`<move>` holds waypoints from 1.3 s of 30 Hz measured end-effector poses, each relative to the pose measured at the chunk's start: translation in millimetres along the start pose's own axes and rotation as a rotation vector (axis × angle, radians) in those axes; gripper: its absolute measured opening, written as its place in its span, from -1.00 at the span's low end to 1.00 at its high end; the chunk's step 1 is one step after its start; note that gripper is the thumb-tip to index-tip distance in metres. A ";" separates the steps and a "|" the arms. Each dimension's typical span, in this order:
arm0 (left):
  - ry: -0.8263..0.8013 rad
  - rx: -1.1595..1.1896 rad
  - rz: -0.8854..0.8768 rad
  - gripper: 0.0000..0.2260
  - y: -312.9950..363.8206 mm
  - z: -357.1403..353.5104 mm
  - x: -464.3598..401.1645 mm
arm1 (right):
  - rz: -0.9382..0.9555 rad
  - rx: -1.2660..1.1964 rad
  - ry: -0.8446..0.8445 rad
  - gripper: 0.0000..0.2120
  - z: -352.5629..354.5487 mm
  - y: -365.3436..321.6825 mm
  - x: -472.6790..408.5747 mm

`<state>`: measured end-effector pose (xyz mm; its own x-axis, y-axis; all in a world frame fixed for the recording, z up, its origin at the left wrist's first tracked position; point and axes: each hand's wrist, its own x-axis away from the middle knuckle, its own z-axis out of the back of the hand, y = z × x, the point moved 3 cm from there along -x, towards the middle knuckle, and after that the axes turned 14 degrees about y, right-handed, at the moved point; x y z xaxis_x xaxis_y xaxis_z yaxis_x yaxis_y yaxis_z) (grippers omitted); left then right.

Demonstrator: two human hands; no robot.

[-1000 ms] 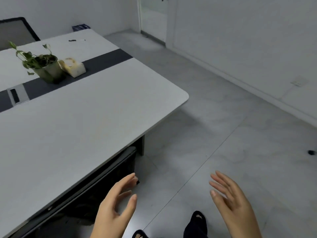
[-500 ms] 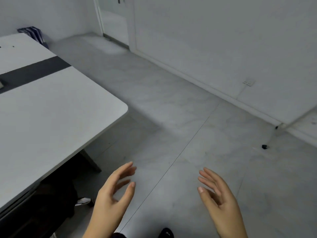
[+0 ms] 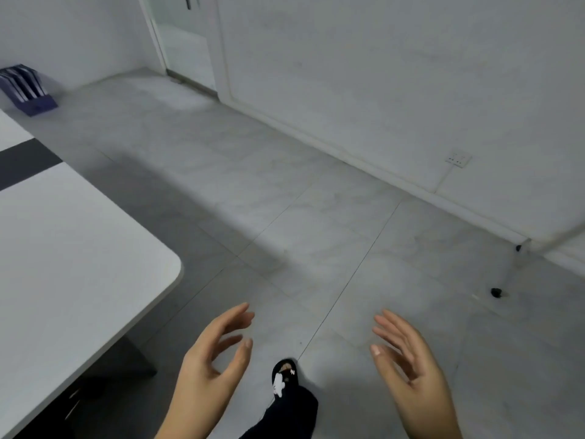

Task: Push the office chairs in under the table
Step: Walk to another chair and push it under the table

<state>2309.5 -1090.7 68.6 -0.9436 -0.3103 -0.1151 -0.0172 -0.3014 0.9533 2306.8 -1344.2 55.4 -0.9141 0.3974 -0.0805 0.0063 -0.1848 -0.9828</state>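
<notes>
1. Pale grey tiled floor (image 3: 316,201) fills most of what we see; white wall (image 3: 395,74) runs along the far side, with a doorway (image 3: 186,42) at the top.
2. White rectangular table with rounded corner (image 3: 63,248) sits at left, a dark strip across its top. We see no office chair clearly; only dark shapes under the table edge at bottom left, and we can't tell what they are.
3. Our left hand (image 3: 209,369) and right hand (image 3: 411,372) hover over the floor, well apart, fingers relaxed and spread, gripping nothing.
4. Blue file holder (image 3: 28,90) stands by the far wall.
5. Our black slipper (image 3: 285,375) shows between the hands.
6. White wall socket (image 3: 458,158) sits low on the wall.
</notes>
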 end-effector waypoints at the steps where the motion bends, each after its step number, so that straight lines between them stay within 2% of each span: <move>1: -0.001 0.006 -0.007 -0.66 2.4 -8.9 -23.8 | -0.007 0.000 0.010 -0.63 -7.9 -2.9 -23.0; 3: 0.004 0.020 -0.024 -0.66 9.8 -23.8 -73.2 | 0.023 0.005 0.035 -0.59 -24.7 -11.1 -70.9; 6: 0.016 0.029 -0.049 -0.66 19.0 -37.3 -136.0 | 0.086 -0.014 0.028 -0.64 -54.7 -25.0 -131.7; 10: 0.067 0.013 -0.056 -0.66 15.9 -47.6 -198.1 | 0.110 -0.005 -0.043 -0.57 -96.1 -28.4 -198.2; 18: 0.252 -0.030 0.014 -0.66 -11.5 -76.0 -325.6 | 0.126 -0.002 -0.203 -0.65 -188.8 -21.8 -349.9; 23: 0.374 -0.034 0.035 -0.66 -10.0 -106.8 -425.1 | 0.171 -0.006 -0.335 -0.60 -253.5 -31.1 -467.7; 25: 0.417 -0.054 0.043 -0.67 -7.2 -115.1 -461.2 | 0.196 -0.015 -0.390 -0.63 -285.8 -38.7 -509.9; 30: 0.543 -0.096 0.124 -0.67 -21.5 -113.5 -533.0 | 0.192 -0.009 -0.585 -0.56 -373.9 -36.5 -578.1; 33: 0.621 -0.102 0.170 -0.66 -36.8 -105.0 -579.1 | 0.169 -0.007 -0.675 -0.61 -431.6 -35.0 -615.2; 39: 0.711 -0.099 0.187 -0.65 -75.7 -65.6 -708.4 | 0.189 -0.018 -0.756 -0.61 -580.0 -44.5 -692.4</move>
<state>3000.9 -907.1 59.7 -0.4854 -0.8633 -0.1382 0.1846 -0.2557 0.9490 3174.6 -1089.8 58.4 -0.9250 -0.3612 -0.1181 0.1904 -0.1714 -0.9666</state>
